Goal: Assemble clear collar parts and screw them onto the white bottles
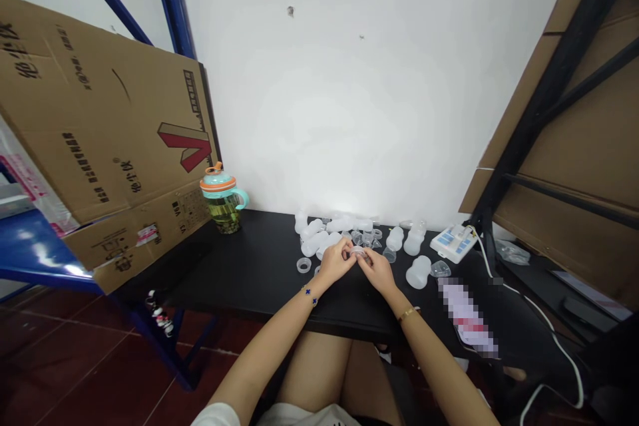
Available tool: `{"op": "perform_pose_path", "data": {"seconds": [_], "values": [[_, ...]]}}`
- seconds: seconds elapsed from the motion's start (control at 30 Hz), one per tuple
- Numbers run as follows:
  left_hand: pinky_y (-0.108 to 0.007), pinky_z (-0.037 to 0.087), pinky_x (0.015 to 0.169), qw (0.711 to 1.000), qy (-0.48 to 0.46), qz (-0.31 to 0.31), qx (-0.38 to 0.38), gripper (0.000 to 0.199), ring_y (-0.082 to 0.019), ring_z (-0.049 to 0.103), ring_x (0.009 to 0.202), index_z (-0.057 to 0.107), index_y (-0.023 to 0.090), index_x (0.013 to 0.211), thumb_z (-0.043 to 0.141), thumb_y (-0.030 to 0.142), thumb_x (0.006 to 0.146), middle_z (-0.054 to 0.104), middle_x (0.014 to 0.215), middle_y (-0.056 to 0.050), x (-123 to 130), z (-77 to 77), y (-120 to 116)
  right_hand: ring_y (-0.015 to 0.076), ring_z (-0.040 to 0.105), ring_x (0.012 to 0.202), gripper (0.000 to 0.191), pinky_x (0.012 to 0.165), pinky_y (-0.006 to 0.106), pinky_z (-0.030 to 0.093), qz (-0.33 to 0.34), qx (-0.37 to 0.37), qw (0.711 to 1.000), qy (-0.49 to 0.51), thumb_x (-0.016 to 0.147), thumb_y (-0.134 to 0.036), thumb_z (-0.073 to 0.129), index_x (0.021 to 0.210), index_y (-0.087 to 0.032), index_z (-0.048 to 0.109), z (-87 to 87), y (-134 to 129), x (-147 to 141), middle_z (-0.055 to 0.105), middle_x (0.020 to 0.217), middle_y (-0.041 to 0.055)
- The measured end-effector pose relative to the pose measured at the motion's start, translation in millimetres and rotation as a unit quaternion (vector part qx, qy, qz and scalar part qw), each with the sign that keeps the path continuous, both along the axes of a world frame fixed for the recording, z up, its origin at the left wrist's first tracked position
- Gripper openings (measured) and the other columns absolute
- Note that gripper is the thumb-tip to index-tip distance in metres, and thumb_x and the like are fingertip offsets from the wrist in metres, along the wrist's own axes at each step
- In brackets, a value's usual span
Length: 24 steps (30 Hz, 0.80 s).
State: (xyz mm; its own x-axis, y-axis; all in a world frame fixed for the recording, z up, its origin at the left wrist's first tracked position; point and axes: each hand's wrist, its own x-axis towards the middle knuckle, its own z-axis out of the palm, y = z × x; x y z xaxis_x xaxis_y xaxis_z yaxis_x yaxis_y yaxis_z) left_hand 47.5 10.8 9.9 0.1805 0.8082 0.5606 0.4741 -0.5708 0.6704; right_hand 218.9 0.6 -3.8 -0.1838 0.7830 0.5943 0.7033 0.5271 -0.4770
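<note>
Over the black table, I've got the left hand and right hand close together, fingertips pinching a small clear plastic ring between them, frosted plastic bottle bodies lying just beyond

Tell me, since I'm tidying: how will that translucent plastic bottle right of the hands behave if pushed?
The translucent plastic bottle looks hollow and thin-walled, so probably light for its size. Its rounded body would likely roll or tip on the smooth black table. Stiffness is hard to judge.

Frosted plastic bottle parts on a matt black table.
</note>
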Motion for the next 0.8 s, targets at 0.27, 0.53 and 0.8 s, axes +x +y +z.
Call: {"op": "perform_pose_path", "data": {"seconds": [0.27, 0.53, 0.8], "values": [[-0.025, 0.042, 0.061, 1.000, 0.012, 0.018, 0.002, 0.021, -0.014, 0.058, 0.059, 0.059, 0.024, 0.100, 0.062, 0.022, 0.079, 0.069, 0.079, 0.003, 1.2, 0.0, -1.2, 0.0160, 0.055, 0.056, 0.032, 0.054, 0.025, 0.037, -0.004, 0.000, 1.000, 0.006, 0.095, -0.046, 0.048, 0.098, -0.022, 0.068, -1.6, 2.2, 0.4, 0.065, 0.068, -0.0002], [-0.025, 0.044, 0.063, 1.000, 0.015, 0.016, 0.006, 0.025, -0.016, 0.062, 0.065, 0.058, 0.024, 0.104, 0.064, 0.024, 0.080, 0.069, 0.081, 0.002, 1.2, -1.2, -1.0, 0.0165, 0.057, 0.058, 0.030, 0.055, 0.024, 0.037, -0.002, -0.005, 1.000, 0.010, 0.096, -0.044, 0.048, 0.097, -0.022, 0.068, -3.2, 3.2, 1.4, 0.065, 0.070, 0.0000], [-0.024, 0.044, 0.062, 1.000, 0.012, 0.008, 0.002, 0.021, -0.016, 0.063, 0.066, 0.057, 0.024, 0.103, 0.062, 0.024, 0.083, 0.067, 0.077, 0.003, 0.6, -5.8, 2.1, 0.0163, 0.057, 0.059, 0.029, 0.057, 0.025, 0.037, 0.000, -0.004, 1.000, 0.009, 0.096, -0.043, 0.049, 0.098, -0.021, 0.068, -2.8, 2.8, 1.3, 0.066, 0.072, 0.0003]]}}
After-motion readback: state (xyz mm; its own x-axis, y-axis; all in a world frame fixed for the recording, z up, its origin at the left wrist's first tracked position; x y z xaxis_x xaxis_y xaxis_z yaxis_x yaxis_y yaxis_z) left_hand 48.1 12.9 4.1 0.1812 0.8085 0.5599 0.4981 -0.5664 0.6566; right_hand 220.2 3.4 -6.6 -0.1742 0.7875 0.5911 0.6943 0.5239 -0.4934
